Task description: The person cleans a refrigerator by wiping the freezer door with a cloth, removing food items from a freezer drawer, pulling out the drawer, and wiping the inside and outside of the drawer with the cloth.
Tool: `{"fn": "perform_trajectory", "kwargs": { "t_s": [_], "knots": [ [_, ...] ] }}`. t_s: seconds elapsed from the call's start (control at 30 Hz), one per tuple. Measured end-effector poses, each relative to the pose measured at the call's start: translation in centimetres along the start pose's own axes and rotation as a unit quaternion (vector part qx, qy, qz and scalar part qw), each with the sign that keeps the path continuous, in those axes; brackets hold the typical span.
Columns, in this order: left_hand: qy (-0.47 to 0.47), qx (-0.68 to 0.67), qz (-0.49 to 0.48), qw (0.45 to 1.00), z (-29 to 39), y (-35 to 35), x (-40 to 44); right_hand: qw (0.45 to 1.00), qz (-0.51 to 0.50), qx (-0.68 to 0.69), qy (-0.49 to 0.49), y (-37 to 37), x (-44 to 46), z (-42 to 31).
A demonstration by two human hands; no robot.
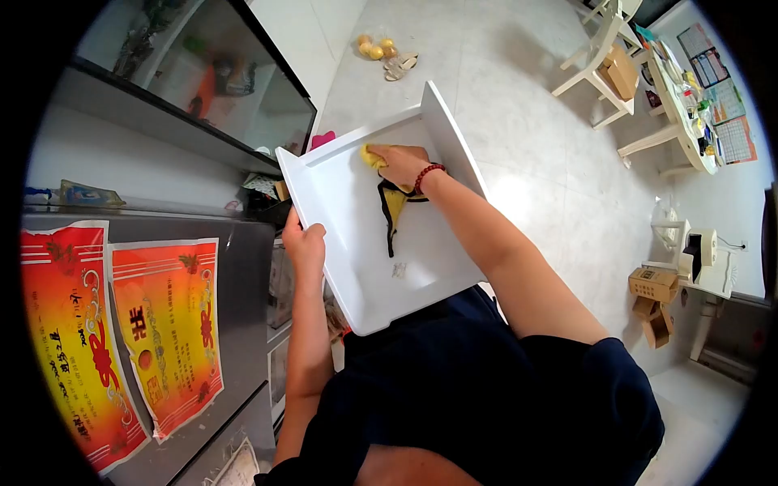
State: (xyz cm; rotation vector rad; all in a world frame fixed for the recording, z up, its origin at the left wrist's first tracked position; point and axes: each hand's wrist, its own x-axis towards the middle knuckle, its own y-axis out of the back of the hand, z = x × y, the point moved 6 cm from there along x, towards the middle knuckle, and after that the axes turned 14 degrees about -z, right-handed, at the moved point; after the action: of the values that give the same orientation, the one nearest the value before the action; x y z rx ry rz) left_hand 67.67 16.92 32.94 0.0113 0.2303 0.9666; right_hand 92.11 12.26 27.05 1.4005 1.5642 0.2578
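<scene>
A white drawer (pixel 356 279) is held tilted in front of my body, its inside facing me. My left hand (pixel 305 243) is closed around its left side wall, with the thumb over the rim. Inside the drawer, my right hand (pixel 401 166) is closed on a yellow cloth (pixel 394 202) with black edging. Part of the cloth bunches out past the fingertips, and a black-edged corner hangs down across the drawer's bottom. A small greyish mark (pixel 399 270) shows on the inner surface nearer to me. A red bead bracelet circles my right wrist.
At left stands a grey cabinet or fridge (pixel 243 283) bearing red-and-yellow certificates (pixel 166 324). A glass-fronted door (pixel 219 73) reaches out above it. Sandals (pixel 400 66) and a bag of round yellowish items (pixel 375 49) lie on the floor. A chair (pixel 600 77), table and cardboard boxes stand right.
</scene>
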Motion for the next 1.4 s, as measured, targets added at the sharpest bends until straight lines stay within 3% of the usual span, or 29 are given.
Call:
{"fn": "perform_trajectory", "kwargs": {
  "t_s": [0.03,0.23,0.27,0.37,0.47,0.57,0.6,0.63,0.7,0.77,0.83,0.9,0.93,1.23,1.4],
  "knots": [
    [0.008,0.002,0.001,1.0,0.3,0.1,0.0,0.999,-0.051,-0.015,0.002,0.0,-0.5,-1.0],
    [-0.008,0.002,0.001,1.0,-0.2,0.0,0.5,0.953,0.168,0.171,-0.187,1.0,-2.0,3.8],
    [-0.002,0.011,-0.008,1.0,-0.1,0.0,0.6,0.954,0.185,0.119,-0.204,1.0,-1.8,4.1],
    [0.017,0.026,-0.025,0.999,-0.2,0.0,0.6,0.943,0.144,0.218,-0.207,1.6,-0.7,5.1],
    [0.002,-0.004,-0.031,1.0,-1.0,0.2,0.6,0.938,0.175,0.214,-0.208,2.0,0.0,5.5],
    [-0.031,-0.009,-0.016,0.999,-0.8,0.3,0.7,0.943,0.084,0.309,-0.089,2.2,-0.8,3.4],
    [-0.039,-0.004,-0.005,0.999,-0.6,0.4,0.6,0.962,0.085,0.257,-0.023,0.4,1.3,3.4],
    [-0.043,0.0,-0.005,0.999,-0.5,0.3,0.7,0.962,0.021,0.269,0.051,-1.2,2.0,0.8],
    [-0.047,0.013,-0.004,0.999,-0.2,0.4,0.6,0.974,-0.085,0.199,0.073,-3.3,1.0,-2.3],
    [-0.045,0.024,0.002,0.999,-0.4,0.6,0.7,0.95,-0.048,0.305,0.047,-3.1,1.3,-1.5],
    [-0.034,0.035,-0.003,0.999,-0.9,0.5,0.8,0.936,0.097,0.333,-0.055,1.9,-2.0,0.3],
    [-0.021,0.051,-0.02,0.998,-1.2,0.7,1.1,0.964,0.152,0.14,-0.164,2.6,-1.5,3.4],
    [-0.027,0.06,-0.017,0.998,-1.2,0.6,1.2,0.967,0.087,0.094,-0.221,2.2,-0.6,3.7],
    [-0.043,0.084,-0.02,0.995,-0.3,0.3,1.0,0.965,0.06,0.058,-0.25,2.3,0.7,4.8],
    [-0.046,0.055,-0.018,0.997,-0.7,0.1,1.0,0.964,0.093,0.08,-0.237,2.6,0.9,5.2]
  ]
}}
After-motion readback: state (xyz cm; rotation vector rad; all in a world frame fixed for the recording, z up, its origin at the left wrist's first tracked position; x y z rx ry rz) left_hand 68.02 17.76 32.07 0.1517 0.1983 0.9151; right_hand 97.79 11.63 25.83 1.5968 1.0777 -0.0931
